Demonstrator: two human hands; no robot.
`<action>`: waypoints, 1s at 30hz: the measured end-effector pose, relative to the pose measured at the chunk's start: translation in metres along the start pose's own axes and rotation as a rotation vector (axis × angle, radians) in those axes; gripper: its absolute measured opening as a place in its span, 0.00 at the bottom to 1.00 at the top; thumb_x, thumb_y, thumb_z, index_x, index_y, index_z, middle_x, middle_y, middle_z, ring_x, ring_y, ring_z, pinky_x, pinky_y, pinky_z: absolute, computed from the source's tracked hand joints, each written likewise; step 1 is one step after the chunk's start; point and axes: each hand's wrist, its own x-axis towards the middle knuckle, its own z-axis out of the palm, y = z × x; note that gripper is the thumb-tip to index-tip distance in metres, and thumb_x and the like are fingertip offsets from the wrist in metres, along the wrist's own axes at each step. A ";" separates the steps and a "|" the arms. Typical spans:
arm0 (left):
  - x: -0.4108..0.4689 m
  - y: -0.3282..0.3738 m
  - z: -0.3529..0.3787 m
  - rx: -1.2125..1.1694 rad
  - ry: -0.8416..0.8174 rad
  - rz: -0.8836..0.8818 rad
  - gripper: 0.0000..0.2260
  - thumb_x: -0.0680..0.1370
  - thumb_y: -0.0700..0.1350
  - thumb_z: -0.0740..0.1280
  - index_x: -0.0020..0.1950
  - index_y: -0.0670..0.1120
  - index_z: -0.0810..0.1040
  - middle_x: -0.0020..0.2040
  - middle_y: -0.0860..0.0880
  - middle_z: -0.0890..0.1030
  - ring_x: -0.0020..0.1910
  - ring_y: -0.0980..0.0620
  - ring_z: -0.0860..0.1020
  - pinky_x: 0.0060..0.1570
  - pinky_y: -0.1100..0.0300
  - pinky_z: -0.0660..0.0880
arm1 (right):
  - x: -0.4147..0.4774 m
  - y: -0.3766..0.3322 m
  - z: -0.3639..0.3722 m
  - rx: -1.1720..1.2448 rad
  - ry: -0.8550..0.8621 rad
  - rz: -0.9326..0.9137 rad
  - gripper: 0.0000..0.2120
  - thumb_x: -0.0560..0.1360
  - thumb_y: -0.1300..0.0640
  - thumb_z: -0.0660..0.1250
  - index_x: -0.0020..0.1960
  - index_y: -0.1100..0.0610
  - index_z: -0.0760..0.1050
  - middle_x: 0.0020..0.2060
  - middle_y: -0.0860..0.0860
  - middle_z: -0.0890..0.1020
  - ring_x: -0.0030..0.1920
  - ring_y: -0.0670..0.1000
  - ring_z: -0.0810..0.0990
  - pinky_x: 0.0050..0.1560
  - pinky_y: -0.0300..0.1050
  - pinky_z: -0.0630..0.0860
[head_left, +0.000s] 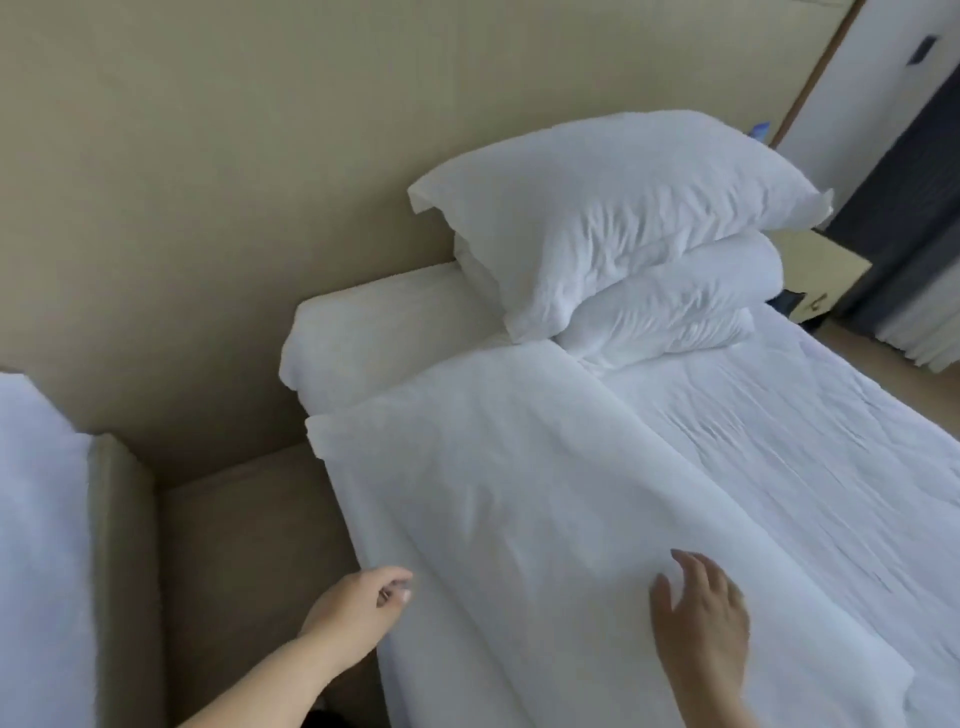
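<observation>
While the left hand (363, 597) pinches the left edge of the folded white fabric sheet (519, 493) and the right hand (701, 623) rests flat on it, spreading looks barely begun.

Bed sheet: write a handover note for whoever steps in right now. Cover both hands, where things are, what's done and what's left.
Left hand: pinches the near side edge of the folded sheet.
Right hand: open, fingers spread, on top of the same sheet.
Things: the folded sheet lies lengthwise along the near half of the bed. Two pillows are stacked at the head.
Done: pillows in place, sheet laid on.
Left, probably: open the sheet over the wrinkled far half, smooth it and square the edges.
</observation>
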 end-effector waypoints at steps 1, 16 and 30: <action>-0.013 -0.014 -0.011 -0.031 0.063 -0.022 0.08 0.80 0.49 0.58 0.53 0.62 0.73 0.48 0.59 0.77 0.48 0.60 0.74 0.45 0.68 0.68 | 0.006 -0.026 0.006 -0.044 -0.075 -0.080 0.17 0.78 0.55 0.59 0.66 0.57 0.70 0.66 0.54 0.72 0.67 0.56 0.67 0.64 0.46 0.62; -0.238 -0.255 -0.130 -0.159 1.147 -0.811 0.09 0.76 0.40 0.65 0.40 0.48 0.84 0.37 0.56 0.82 0.37 0.54 0.77 0.35 0.73 0.64 | -0.182 -0.387 0.174 -0.170 -0.682 -1.100 0.16 0.79 0.50 0.56 0.66 0.51 0.67 0.61 0.45 0.74 0.62 0.47 0.69 0.59 0.39 0.67; -0.344 -0.352 -0.061 -0.512 0.552 -1.534 0.42 0.73 0.63 0.61 0.75 0.53 0.35 0.77 0.52 0.44 0.76 0.53 0.46 0.72 0.50 0.47 | -0.439 -0.542 0.281 -0.376 -1.257 -1.560 0.30 0.77 0.50 0.62 0.74 0.52 0.53 0.71 0.51 0.63 0.71 0.52 0.62 0.68 0.48 0.64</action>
